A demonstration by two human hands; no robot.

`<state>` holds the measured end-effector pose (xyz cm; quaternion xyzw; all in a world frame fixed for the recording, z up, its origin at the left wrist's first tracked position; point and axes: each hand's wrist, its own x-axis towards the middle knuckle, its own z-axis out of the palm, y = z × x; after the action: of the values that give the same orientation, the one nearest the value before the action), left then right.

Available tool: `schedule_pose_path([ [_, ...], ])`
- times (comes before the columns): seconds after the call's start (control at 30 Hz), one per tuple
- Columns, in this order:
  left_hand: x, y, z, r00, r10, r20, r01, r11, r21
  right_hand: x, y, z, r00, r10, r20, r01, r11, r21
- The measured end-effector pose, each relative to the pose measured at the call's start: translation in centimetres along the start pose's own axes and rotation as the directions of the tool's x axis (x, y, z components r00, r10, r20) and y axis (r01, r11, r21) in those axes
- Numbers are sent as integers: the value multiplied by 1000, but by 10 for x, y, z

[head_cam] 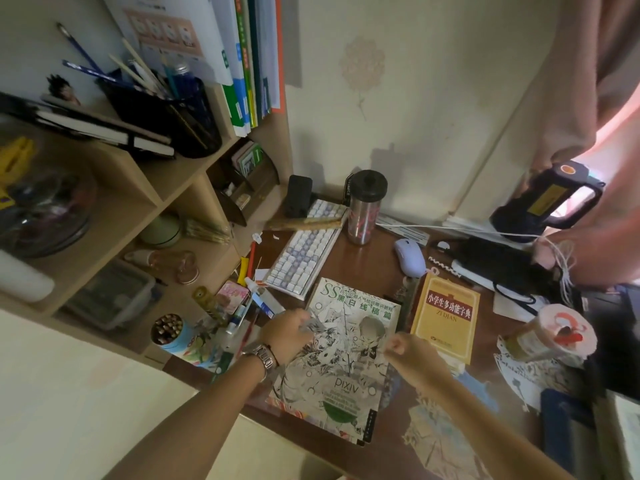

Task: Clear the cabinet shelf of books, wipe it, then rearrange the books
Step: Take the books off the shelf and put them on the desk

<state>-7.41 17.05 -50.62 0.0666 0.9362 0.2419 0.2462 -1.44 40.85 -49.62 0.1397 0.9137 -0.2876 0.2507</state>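
A black-and-white manga drawing book [349,368] lies on a stack at the desk's front, with a yellow dictionary [446,315] to its right. My left hand [285,334], a watch on its wrist, rests over the drawing book's left edge, fingers closed on what looks like a small crumpled white cloth or paper; it is blurred. My right hand [410,351] hovers over the book's right edge in a loose fist, and I cannot see anything in it. Upright books [256,60] stand on the wooden cabinet shelf [173,174] at upper left.
A keyboard [304,247], tumbler [363,209], white mouse [410,256], black lantern [550,199] and lidded cup [554,332] crowd the desk. A pen holder [169,112] and notebooks sit on the shelf. Pencils, tubes and small boxes fill the lower left.
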Motion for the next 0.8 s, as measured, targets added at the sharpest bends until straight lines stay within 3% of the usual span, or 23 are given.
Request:
schedule_pose_path([
  [0.4,-47,47,-118,937,174,-302,-139,981,133,-40,-86,-111,920,-317,-228,304,948,-93],
  [0.53,-71,69,-172,884,215,-414,-167,975,150,-64,-126,-150,842,-426,-332,416,903,-103],
  [0.8,-135,107,-281,691,351,-632,-218,935,280,-114,-201,-222,622,-625,-472,662,742,-111],
])
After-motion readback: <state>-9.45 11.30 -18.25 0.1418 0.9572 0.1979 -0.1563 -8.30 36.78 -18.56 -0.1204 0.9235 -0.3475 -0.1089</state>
